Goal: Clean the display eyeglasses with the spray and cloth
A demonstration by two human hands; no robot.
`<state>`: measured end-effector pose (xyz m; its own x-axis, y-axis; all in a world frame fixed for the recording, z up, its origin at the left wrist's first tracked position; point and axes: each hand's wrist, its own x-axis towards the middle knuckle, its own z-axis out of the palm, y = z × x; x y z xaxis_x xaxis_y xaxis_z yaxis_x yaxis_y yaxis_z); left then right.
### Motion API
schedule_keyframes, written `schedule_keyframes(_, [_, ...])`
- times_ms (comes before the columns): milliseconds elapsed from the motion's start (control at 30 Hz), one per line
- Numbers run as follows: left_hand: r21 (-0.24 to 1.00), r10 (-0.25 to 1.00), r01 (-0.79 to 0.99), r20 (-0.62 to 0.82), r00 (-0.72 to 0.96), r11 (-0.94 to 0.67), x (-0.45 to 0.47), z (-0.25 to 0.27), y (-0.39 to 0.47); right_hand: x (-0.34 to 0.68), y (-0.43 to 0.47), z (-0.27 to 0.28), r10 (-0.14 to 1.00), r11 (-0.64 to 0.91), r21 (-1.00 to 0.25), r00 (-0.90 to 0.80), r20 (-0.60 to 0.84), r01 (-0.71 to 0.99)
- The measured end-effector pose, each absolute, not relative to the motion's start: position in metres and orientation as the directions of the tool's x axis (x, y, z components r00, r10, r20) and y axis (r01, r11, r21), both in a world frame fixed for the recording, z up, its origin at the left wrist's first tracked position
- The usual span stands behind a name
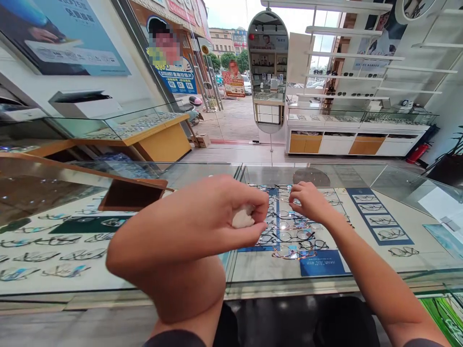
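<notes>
My left hand is closed around a crumpled white wad that looks like tissue or cloth. It hangs over the glass display case, with the wrist sharply bent. Farther out and to the right, my right hand has its fingers curled in towards the thumb. Anything held between those fingertips is too small to make out. Below and beside it lie rows of eyeglasses with thin frames, some on dark blue mats. I cannot tell whether my right hand touches a pair.
More eyeglasses fill the left section of the case. A brown tray stands near its back. At right lies a blue strip bearing several glasses. An oval mirror and a white cabinet stand beyond.
</notes>
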<state>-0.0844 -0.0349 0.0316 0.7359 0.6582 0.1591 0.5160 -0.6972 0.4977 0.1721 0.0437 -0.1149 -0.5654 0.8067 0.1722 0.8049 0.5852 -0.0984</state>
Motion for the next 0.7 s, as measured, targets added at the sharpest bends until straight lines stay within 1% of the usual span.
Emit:
schedule_keyframes(133, [0.44,0.703,0.589,0.152,0.695,-0.678,-0.083,0.028,-0.035,0.17,0.045,-0.123,0.799,0.598,0.03,-0.598,0.062,0.801])
schedule_keyframes(300, [0.431,0.729,0.616,0.168,0.663,-0.66,-0.075,0.024,-0.031,0.165,0.047,-0.126,0.798,0.597,0.114,-0.603,0.018,0.794])
schedule_keyframes(500, [0.37,0.777,0.691,0.173,0.605,-0.62,-0.068,0.024,-0.034,0.165,0.051,-0.131,0.803,0.593,0.128,-0.596,-0.019,0.795])
schedule_keyframes(633, [0.303,0.837,0.788,0.068,0.543,-0.536,-0.063,0.031,-0.039,0.166,0.054,-0.135,0.803,0.594,0.122,-0.594,-0.042,0.795])
schedule_keyframes(700, [0.286,0.844,0.803,0.042,0.535,-0.523,-0.062,0.032,-0.038,0.166,0.055,-0.136,0.798,0.601,0.126,-0.6,-0.051,0.789])
